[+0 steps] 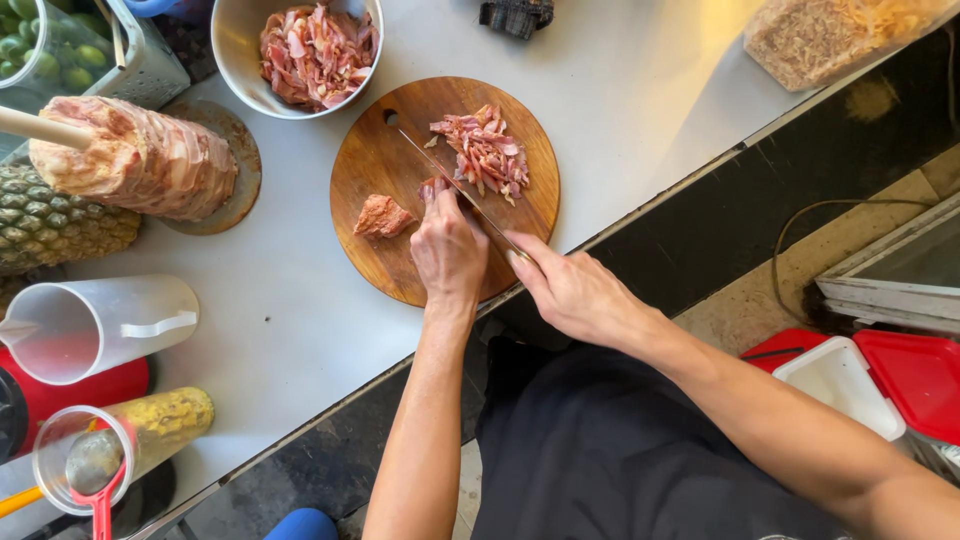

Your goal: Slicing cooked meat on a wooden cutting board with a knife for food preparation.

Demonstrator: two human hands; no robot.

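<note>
On the round cutting board (pixel 390 160) the left hand (pixel 448 252) curls its fingers down onto a small piece of meat (pixel 433 187), pinning it so the blade can bite cleanly. The right hand (pixel 572 290) is wrapped tight around the handle of the knife (pixel 450 180), whose blade slants toward eleven o'clock just beside the left fingertips. Cut strips (pixel 485 152) lie pushed aside at one o'clock; a spare chunk (pixel 382 216) waits at nine. A bowl (pixel 238 50) of sliced meat stands on the tabletop (pixel 620 90) at eleven.

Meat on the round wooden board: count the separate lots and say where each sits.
3: a sliced pile on the board's far right, an uncut chunk at its left, and a piece under the left hand, partly hidden.
</note>
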